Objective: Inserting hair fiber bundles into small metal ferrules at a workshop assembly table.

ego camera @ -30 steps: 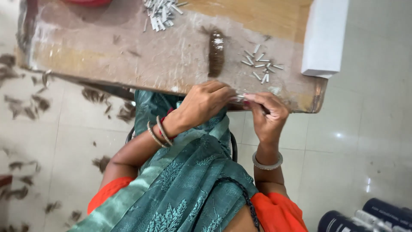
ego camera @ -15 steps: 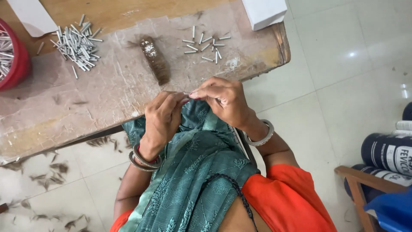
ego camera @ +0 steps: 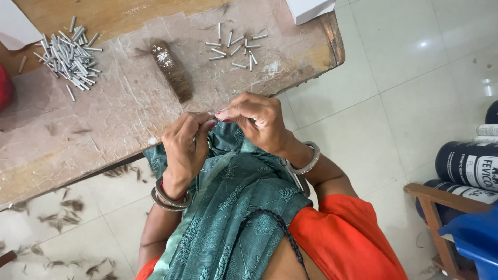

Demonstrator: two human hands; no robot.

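Note:
My left hand (ego camera: pixel 184 142) and my right hand (ego camera: pixel 255 116) meet fingertip to fingertip just off the near edge of the worn wooden table (ego camera: pixel 104 124), above my green scarf (ego camera: pixel 233 207). Together they pinch a small silver metal tube (ego camera: pixel 212 113), mostly hidden by the fingers. Both wrists wear bangles. Directly beyond the hands, a dark bundle of hair-like fibres (ego camera: pixel 171 71) lies on the table. To its right is a small scatter of metal tubes (ego camera: pixel 236 46). A larger heap of the same tubes (ego camera: pixel 70 54) sits far left.
A white box (ego camera: pixel 308 8) stands at the table's far right corner, and a red container (ego camera: pixel 4 85) pokes in at the left edge. Dark fibre clippings (ego camera: pixel 57 218) litter the tiled floor. Black cans (ego camera: pixel 467 166) and a wooden frame (ego camera: pixel 441 207) are at the right.
The view has swung, so the table now sits upper left. Both hands stay together at the table edge, pinching the small piece, with only slight finger movement.

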